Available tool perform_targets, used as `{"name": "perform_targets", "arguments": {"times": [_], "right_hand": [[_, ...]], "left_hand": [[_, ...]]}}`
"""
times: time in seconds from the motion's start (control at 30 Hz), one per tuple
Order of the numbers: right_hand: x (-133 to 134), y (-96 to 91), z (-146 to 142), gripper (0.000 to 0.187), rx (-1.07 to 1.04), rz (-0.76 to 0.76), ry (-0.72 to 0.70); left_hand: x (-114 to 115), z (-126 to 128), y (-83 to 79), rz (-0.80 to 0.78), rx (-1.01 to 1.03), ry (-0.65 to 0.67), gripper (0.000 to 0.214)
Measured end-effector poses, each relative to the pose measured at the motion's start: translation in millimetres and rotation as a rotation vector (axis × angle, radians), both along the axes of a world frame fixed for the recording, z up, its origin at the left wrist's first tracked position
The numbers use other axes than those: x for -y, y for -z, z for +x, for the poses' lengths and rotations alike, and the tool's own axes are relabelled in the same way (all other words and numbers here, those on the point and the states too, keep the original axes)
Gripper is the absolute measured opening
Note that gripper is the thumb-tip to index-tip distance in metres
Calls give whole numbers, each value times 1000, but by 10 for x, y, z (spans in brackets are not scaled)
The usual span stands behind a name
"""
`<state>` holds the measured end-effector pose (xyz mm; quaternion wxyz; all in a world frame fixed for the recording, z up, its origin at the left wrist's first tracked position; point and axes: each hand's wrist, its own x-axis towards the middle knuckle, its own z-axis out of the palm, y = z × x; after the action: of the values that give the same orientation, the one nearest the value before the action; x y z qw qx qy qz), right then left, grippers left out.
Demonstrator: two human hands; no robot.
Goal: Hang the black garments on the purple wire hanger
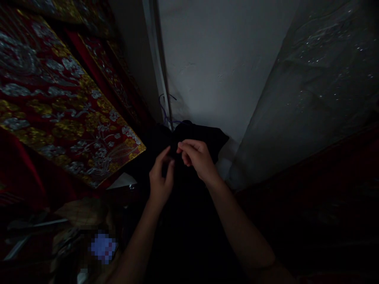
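Your left hand (161,175) has thumb and forefinger spread apart with nothing visible between them, while your right hand (197,156), just beside it, is curled into a pinch, too dark to say whether on anything. Black cloth (204,135) spreads beneath and just beyond both. Farther ahead, purple cord (166,119) loops around a pale bar (159,67); red embroidered cloth (69,128) hangs to their left.

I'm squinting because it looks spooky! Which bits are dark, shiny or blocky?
Head view: dim all over, and the black cloth hardly shows its folds; head view: small glints on the see-through sheet; head view: the blue patch, lower left, is broken into squares; head view: the left hand and right hand are dim, but their outlines show.
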<state>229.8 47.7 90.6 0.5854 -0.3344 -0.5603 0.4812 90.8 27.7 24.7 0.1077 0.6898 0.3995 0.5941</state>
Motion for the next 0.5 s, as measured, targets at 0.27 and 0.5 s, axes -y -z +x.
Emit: {"name": "perform_targets", "arguments": {"times": [0.27, 0.5], "right_hand": [[-50, 108, -8, 31, 175, 112, 107], [-108, 775, -55, 33, 115, -117, 10]], "left_hand": [[-279, -60, -568, 167, -249, -28, 13], [-247, -411, -653, 281, 290, -356, 22]]}}
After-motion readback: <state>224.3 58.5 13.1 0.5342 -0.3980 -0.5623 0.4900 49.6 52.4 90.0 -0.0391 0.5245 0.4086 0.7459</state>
